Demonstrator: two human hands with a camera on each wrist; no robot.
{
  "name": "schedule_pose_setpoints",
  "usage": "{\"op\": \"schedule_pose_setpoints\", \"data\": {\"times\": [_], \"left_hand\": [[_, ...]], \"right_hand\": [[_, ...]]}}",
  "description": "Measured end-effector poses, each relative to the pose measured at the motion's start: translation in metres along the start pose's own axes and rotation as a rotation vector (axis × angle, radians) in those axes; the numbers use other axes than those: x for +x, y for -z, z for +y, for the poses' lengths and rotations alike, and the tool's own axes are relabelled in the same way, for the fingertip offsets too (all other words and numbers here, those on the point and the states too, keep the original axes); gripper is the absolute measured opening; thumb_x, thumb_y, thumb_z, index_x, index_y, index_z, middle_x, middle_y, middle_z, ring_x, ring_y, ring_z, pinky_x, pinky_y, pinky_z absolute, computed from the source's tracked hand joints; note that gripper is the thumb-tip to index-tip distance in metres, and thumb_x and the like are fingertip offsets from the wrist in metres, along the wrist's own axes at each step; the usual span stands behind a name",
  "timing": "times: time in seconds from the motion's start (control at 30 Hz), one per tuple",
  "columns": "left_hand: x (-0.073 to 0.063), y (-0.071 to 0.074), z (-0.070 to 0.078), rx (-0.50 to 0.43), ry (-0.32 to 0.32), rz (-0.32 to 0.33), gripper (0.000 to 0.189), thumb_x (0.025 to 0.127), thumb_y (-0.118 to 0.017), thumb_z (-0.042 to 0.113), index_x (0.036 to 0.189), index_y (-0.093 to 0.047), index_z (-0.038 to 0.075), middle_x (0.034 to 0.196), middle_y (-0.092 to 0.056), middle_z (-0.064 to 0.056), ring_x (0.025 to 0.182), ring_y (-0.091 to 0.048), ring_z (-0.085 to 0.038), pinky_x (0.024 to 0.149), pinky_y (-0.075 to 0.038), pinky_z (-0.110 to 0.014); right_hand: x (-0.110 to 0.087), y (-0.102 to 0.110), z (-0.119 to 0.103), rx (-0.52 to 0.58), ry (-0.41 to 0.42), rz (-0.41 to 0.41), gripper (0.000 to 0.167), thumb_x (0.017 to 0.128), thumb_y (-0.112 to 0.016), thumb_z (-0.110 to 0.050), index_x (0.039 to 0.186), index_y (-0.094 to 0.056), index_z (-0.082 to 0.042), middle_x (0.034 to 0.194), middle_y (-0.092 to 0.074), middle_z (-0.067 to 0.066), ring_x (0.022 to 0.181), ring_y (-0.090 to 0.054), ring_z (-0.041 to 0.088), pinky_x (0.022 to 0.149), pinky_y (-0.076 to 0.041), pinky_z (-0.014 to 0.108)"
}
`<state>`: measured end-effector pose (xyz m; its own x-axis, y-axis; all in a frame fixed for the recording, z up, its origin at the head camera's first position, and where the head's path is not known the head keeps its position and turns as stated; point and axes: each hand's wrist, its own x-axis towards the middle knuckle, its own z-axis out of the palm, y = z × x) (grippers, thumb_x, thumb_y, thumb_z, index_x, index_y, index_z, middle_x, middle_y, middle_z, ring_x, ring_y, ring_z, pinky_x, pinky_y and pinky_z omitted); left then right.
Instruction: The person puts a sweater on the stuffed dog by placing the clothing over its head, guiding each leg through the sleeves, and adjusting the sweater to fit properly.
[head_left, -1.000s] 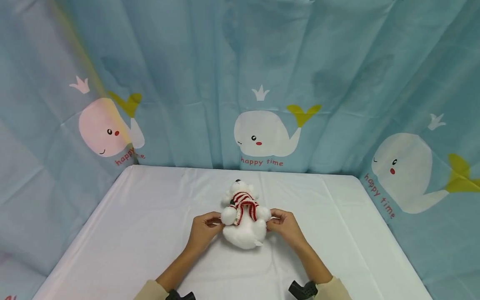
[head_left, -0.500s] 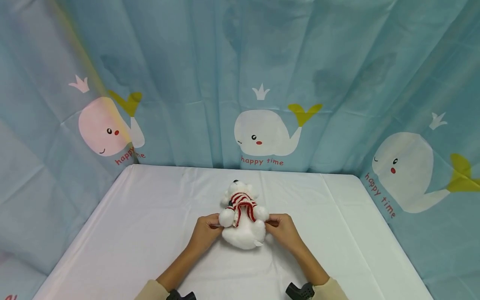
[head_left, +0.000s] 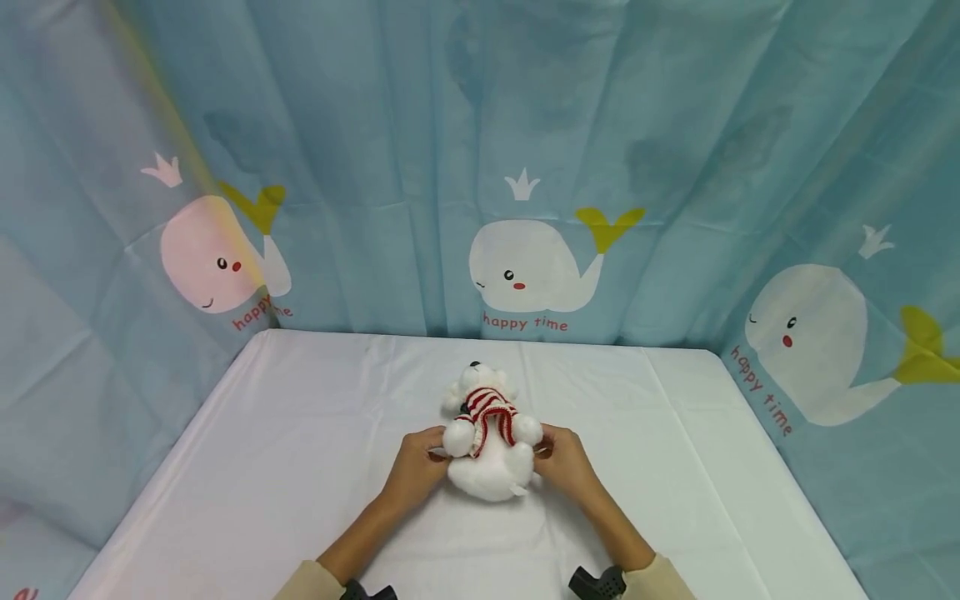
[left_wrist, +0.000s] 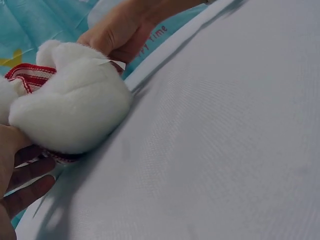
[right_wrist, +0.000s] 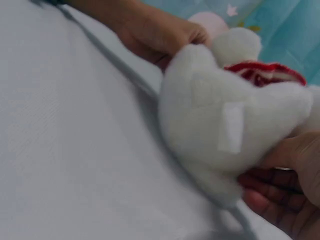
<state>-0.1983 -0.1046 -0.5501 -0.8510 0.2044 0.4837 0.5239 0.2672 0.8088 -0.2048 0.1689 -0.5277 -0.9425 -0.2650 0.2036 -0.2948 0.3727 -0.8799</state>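
Observation:
A white plush bear (head_left: 487,475) with a red-and-white striped scarf (head_left: 491,404) is on the white table, its dark nose toward the far side. At its left side my left hand (head_left: 416,467) holds it; in the left wrist view the fingers (left_wrist: 31,192) spread partly under it. My right hand (head_left: 566,458) grips the opposite side, and the right wrist view has its thumb against the fur with the fingers below. A dark red, patterned edge (left_wrist: 62,157) shows beneath the bear. White tags (right_wrist: 231,127) hang from the fur. Some fingertips are hidden.
The white-covered table (head_left: 300,417) spreads around the bear. Blue curtains (head_left: 360,167) printed with whales enclose its back and sides. A dark device (head_left: 597,582) is strapped to the right wrist, and another (head_left: 367,592) to the left.
Both hands have drawn in closer around the bear's sides, the left hand slightly rightward and the right hand slightly down. The bear has shifted only a little and keeps its facing.

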Motion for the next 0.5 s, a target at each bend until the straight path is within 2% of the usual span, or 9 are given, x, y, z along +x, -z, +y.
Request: {"op": "schedule_pose_setpoints", "data": {"times": [0.1, 0.2, 0.37, 0.47, 0.5], "left_hand": [[0.001, 0.0, 0.0, 0.053, -0.038, -0.015, 0.035, 0.075, -0.07, -0.018, 0.092, -0.079, 0.011, 0.089, -0.075, 0.0, 0.075, -0.062, -0.002, 0.06, -0.053, -0.021], [0.003, 0.003, -0.001, 0.113, -0.059, -0.056, 0.035, 0.073, -0.069, -0.019, 0.088, -0.076, 0.013, 0.081, -0.073, 0.003, 0.068, -0.055, -0.001, 0.058, -0.05, -0.02], [0.008, 0.016, 0.0, 0.201, -0.017, -0.211, 0.023, 0.077, -0.075, -0.011, 0.086, -0.076, 0.01, 0.081, -0.073, 0.004, 0.075, -0.066, -0.004, 0.065, -0.056, -0.021], [0.01, 0.028, -0.001, 0.297, -0.03, -0.274, 0.017, 0.079, -0.078, -0.005, 0.082, -0.074, 0.012, 0.078, -0.071, 0.005, 0.073, -0.067, -0.005, 0.066, -0.056, -0.021], [0.01, 0.033, -0.002, 0.345, -0.041, -0.277, 0.017, 0.079, -0.078, -0.003, 0.08, -0.072, 0.013, 0.076, -0.069, 0.007, 0.071, -0.065, -0.004, 0.065, -0.055, -0.021]], "right_hand": [[-0.002, 0.0, -0.001, -0.065, 0.044, 0.031, 0.014, 0.081, -0.073, 0.008, 0.091, -0.077, -0.001, 0.081, -0.074, 0.007, 0.074, -0.068, 0.008, 0.067, -0.058, 0.025], [-0.003, 0.004, -0.004, -0.116, 0.114, 0.014, 0.015, 0.08, -0.073, 0.01, 0.085, -0.077, -0.003, 0.077, -0.073, 0.004, 0.07, -0.068, 0.009, 0.063, -0.057, 0.026], [0.0, 0.011, -0.008, -0.231, 0.223, -0.044, 0.019, 0.076, -0.075, 0.009, 0.074, -0.071, -0.009, 0.067, -0.065, -0.005, 0.061, -0.057, 0.002, 0.055, -0.051, 0.022], [0.003, 0.014, -0.011, -0.285, 0.241, -0.085, 0.021, 0.076, -0.078, 0.006, 0.071, -0.067, -0.011, 0.064, -0.062, -0.008, 0.059, -0.052, 0.0, 0.053, -0.048, 0.022], [0.004, 0.014, -0.013, -0.304, 0.242, -0.098, 0.021, 0.076, -0.078, 0.006, 0.071, -0.067, -0.011, 0.065, -0.061, -0.009, 0.06, -0.053, -0.001, 0.054, -0.049, 0.021]]}}
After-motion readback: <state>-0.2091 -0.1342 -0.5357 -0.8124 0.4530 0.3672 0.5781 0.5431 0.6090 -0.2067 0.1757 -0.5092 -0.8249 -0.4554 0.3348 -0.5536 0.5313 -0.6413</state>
